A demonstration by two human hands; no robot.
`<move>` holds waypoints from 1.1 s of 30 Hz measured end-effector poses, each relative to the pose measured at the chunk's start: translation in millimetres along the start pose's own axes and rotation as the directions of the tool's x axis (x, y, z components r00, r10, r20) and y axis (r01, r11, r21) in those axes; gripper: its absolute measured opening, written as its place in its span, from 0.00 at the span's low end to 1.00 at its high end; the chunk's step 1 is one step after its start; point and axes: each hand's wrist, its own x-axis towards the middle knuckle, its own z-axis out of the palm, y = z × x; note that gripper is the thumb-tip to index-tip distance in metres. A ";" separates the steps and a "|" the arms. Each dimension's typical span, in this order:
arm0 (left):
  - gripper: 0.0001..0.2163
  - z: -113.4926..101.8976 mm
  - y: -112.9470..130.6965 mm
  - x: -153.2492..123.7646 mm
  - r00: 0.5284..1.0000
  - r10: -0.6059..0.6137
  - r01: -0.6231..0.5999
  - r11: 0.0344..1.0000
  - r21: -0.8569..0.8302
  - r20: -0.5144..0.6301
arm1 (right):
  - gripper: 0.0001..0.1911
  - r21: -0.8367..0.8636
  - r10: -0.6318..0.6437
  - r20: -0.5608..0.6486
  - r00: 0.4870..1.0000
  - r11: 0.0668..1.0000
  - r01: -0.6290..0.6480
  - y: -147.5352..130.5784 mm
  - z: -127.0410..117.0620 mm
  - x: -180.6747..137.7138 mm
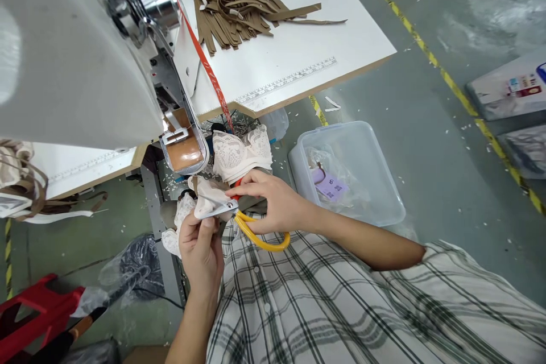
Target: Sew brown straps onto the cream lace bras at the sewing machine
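Below the sewing machine (77, 51), left hand (200, 244) pinches the lace bra (239, 151), right hand (273, 205) is closed around the yellow-handled scissors (256, 233), blades on the fabric; trimming apparently mid-cut.

The loop-handled metal scissors (261, 238) have bright yellow handles and silver blades. The soft lace garment (239, 153) is cream with a floral openwork pattern. The buttoned plaid shirt (319, 307) is white, crossed by dark green lines. The flat fabric straps (239, 5) are olive-brown, the desk (298, 62) white, the thin ribbon (207, 65) red.
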 end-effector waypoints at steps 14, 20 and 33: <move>0.09 -7.2 12.9 11.5 0.965 -0.251 0.233 0.953 -0.193 -0.073 | 0.27 -0.215 0.186 -0.165 0.969 0.952 -0.219 35.4 -57.2 11.1; 0.10 -8.9 14.2 18.1 0.965 -0.260 0.255 0.959 -0.126 -0.027 | 0.27 -0.453 0.084 -0.392 0.916 0.849 -0.272 56.8 -124.5 80.2; 0.13 -79.9 53.3 59.9 0.949 0.068 -0.314 0.221 0.923 0.307 | 0.19 -0.033 0.089 -0.241 0.966 0.994 -0.100 52.6 -59.2 127.9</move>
